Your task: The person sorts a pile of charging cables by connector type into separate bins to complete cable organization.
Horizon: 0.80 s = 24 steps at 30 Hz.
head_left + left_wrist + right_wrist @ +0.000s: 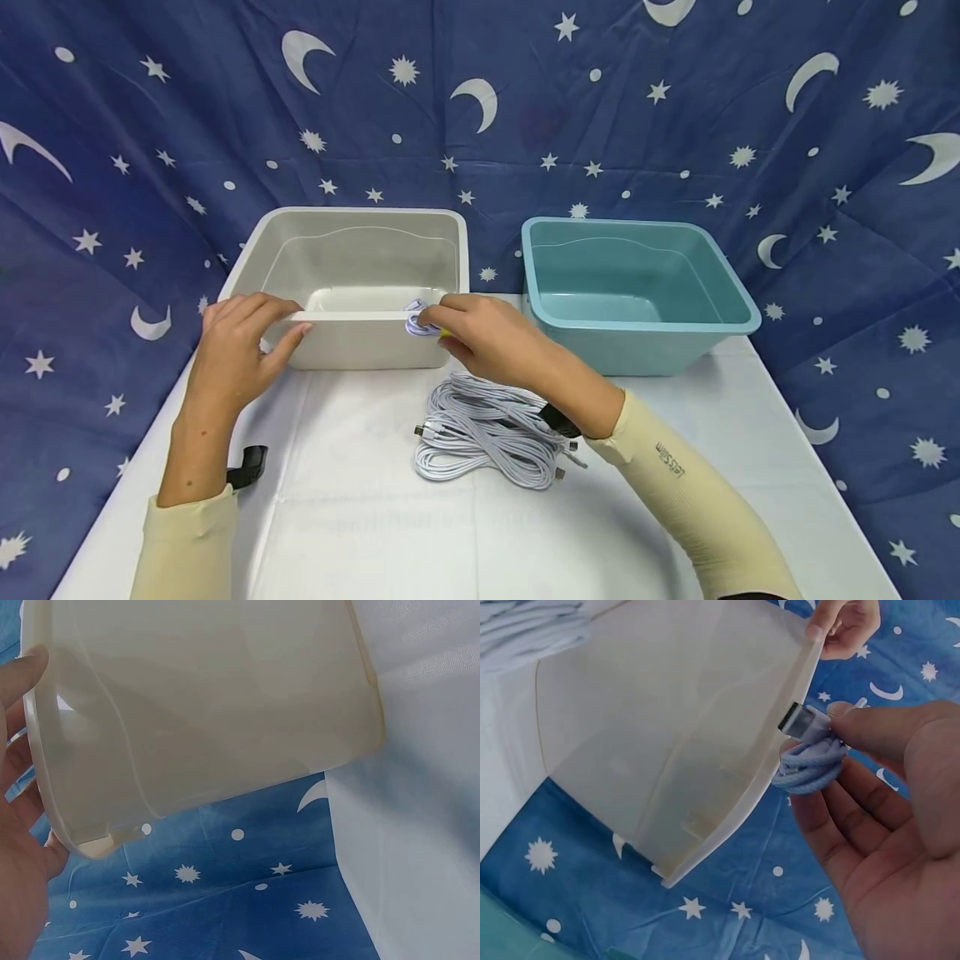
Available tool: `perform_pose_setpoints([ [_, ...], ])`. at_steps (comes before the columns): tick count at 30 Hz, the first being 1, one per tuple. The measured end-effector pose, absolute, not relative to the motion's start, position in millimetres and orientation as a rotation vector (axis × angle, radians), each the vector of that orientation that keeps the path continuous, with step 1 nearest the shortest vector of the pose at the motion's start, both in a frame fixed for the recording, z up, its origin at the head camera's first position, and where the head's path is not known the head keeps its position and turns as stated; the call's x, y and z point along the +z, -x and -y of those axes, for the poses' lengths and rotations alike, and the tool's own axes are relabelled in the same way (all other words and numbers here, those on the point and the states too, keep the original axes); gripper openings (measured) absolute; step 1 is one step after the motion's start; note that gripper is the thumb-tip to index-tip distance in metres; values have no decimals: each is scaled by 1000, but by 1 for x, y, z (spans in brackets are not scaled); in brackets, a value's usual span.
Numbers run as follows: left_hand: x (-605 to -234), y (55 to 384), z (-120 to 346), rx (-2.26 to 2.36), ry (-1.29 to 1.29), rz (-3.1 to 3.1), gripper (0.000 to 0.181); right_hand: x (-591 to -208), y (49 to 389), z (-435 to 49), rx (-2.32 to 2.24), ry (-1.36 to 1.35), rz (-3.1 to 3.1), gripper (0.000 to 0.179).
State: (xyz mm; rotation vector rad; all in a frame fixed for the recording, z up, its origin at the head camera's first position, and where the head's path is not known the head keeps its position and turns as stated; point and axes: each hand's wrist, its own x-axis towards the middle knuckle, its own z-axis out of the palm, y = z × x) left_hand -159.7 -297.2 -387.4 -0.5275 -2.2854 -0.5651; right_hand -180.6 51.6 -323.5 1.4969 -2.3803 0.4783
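My left hand (pixel 236 342) grips the front rim of a beige plastic bin (pixel 367 343), its thumb outside and its fingers over the edge. At the right end of that rim, my right hand (pixel 495 337) pinches a small coiled lavender USB cable (pixel 810 766). The right wrist view shows the cable's metal plug (pixel 801 722) sticking out beside the thumb. Part of the coil overlaps the bin's rim in the head view, and a bit of yellow shows under the fingers.
A pile of white cables (pixel 480 437) lies on the white tablecloth (pixel 360 517) in front of the beige bin. To the right stands a teal bin (pixel 622 343). Behind hangs a dark blue cloth (pixel 525 67) with moons and stars.
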Motion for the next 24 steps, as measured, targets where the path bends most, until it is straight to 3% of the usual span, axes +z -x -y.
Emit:
perform_pose_setpoints([
  [24, -389, 161, 298, -559, 527, 2291, 26, -320, 233, -29, 793, -1381, 2373, 28],
])
